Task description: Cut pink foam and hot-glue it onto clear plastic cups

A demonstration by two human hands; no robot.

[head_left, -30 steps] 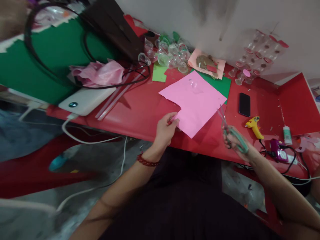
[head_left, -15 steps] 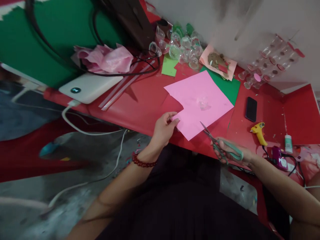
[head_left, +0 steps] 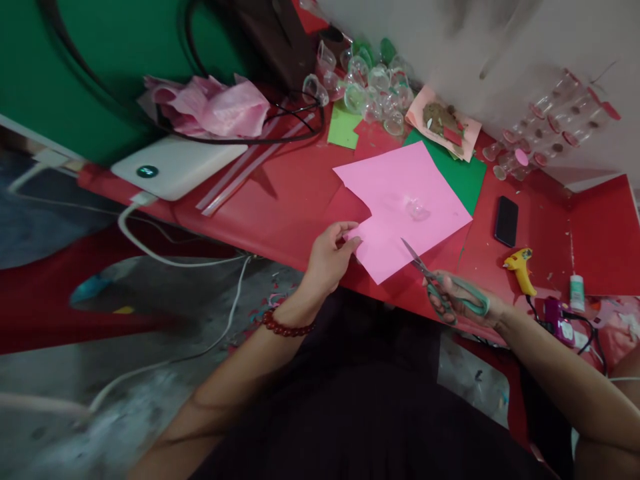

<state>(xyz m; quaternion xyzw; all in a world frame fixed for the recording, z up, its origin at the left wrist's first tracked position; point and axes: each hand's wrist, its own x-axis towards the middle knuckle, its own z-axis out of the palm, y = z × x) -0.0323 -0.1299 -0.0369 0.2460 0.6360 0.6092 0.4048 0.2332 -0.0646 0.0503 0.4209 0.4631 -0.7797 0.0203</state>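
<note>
A sheet of pink paper (head_left: 400, 187) with a notch cut from its left side lies over the red table. My left hand (head_left: 333, 257) pinches its near left corner between thumb and fingers. In my right hand (head_left: 453, 300) are scissors (head_left: 425, 270) with green handles, my fingers through the loops. Their blades look nearly closed, and the tips overlap the sheet's near right edge; whether they touch it I cannot tell. A small clear plastic piece (head_left: 417, 209) rests on the middle of the pink paper.
Behind the sheet are green paper (head_left: 463, 170) and clear plastic cups (head_left: 375, 87). To the right lie a phone (head_left: 507, 221), a yellow glue gun (head_left: 521, 270) and a small bottle (head_left: 577, 293). A white power bank (head_left: 175, 170) with a cable sits left, near the red table's (head_left: 280, 213) front edge.
The view has shifted slightly, so most things on the table appear a little further right. Both hands keep their holds, and the paper's shape looks the same.
</note>
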